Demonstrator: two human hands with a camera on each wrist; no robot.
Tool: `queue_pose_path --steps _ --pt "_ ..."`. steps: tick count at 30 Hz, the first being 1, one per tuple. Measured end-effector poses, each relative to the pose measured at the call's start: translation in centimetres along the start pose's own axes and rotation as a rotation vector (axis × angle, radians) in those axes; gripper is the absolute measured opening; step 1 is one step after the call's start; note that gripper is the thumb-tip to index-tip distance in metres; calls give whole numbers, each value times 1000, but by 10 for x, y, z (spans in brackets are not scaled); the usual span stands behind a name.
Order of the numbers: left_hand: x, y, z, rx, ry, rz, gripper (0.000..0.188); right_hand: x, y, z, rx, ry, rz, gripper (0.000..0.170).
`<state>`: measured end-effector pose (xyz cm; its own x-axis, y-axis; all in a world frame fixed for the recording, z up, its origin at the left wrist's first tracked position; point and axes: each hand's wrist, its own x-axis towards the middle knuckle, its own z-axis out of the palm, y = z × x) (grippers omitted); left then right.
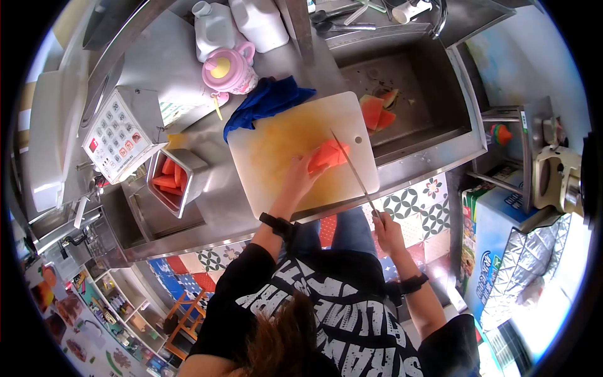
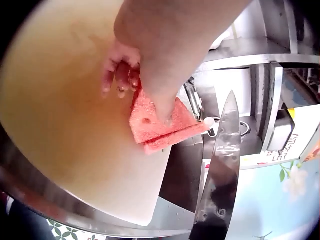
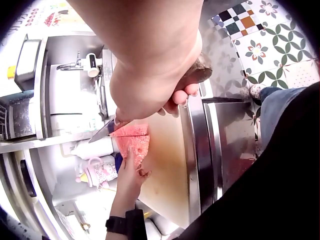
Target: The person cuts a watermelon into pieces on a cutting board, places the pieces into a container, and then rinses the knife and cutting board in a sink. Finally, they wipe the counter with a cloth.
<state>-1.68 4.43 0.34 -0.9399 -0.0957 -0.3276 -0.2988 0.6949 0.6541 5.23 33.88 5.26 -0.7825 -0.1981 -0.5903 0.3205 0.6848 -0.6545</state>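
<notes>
Gripping the knife (image 1: 356,174) by its handle, R hand (image 1: 389,234) had its fingers curled firmly round, w/ no gap seen; handle butt (image 3: 201,70) stuck out past the hand in R wrist view. Blade ran diagonally over R part of the watermelon pc (image 1: 326,157), tip beyond it; contact w/ flesh: couldn't tell. L hand (image 1: 303,174) was relaxed, approx. half open. Its thumb lay along the cut face; other fingers (image 2: 121,77) were slightly bent & spread, just beside the pc. Nothing clenched in it.

Watermelon pc sat on R half of the cutting bd (image 1: 264,157), w/ a thin slice (image 2: 175,140) along one edge, dark line btwn it & the rest.

Surroundings: blue cloth (image 1: 270,103) lay along bd's far L edge. Metal container (image 1: 196,167), L of bd, held red pcs (image 1: 168,181). Melon offcuts (image 1: 372,112) were in the sink (image 1: 433,81), R side. Pink cup (image 1: 233,80) stood just beyond cloth; 2 white jugs (image 1: 212,34) behind that.
</notes>
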Motion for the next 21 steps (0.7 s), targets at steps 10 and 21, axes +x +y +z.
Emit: queue_pose_path --steps 10,21 --pt "-2 -41 -27 -978 -297 -558 52 6 -15 -1 -45 -126 -13 36" --pt "-38 -58 -27 -1086 -64 -667 47 11 -78 4 -343 -146 -81 38"
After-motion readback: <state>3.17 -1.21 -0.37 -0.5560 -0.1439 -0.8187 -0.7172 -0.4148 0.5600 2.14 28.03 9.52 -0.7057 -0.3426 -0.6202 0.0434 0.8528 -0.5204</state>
